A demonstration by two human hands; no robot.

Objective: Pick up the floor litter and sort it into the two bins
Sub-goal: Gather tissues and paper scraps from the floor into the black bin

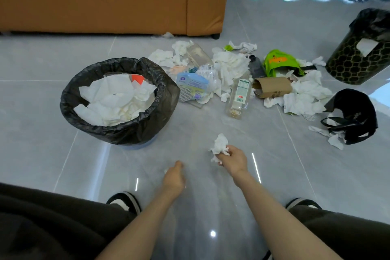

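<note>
Right hand (232,160) with fingers pinching a crumpled tissue (219,146), left hand (174,177) turned away, fingers hidden, cannot tell their grip, patterned bin (354,63) cut off at the edge

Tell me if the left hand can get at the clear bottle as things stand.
Probably yes. Only bare floor lies between the left hand and the bottle, which lies at the near edge of the litter. It may take a lean forward.
</note>
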